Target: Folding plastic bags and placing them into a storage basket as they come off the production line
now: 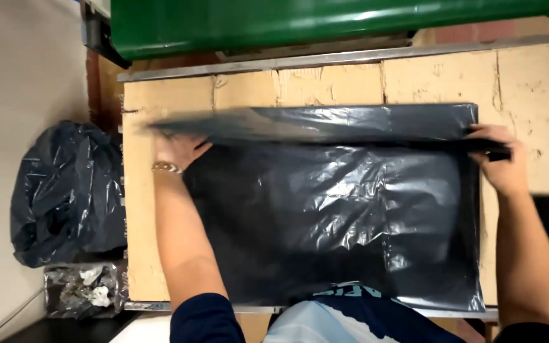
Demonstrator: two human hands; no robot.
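On the cardboard-topped table (pixel 160 267), left hand (pixel 179 149) and right hand (pixel 500 165) are gripping the black plastic bag (pixel 325 209), its far edge partly folded over, remainder lying flat.

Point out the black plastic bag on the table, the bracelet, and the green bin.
black plastic bag (pixel 325 216), head view, its shiny middle.
bracelet (pixel 166 168), head view, band at the wrist.
green bin (pixel 287 22), head view, its front wall.

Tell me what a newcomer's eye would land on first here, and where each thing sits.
First comes the large black plastic bag, spread shiny and wrinkled across the cardboard-covered table. The left hand and the right hand each take an end of its far edge, which is lifted and folding over. Next, a long green bin runs along the top, and a stuffed black bag sits on the floor at the left.
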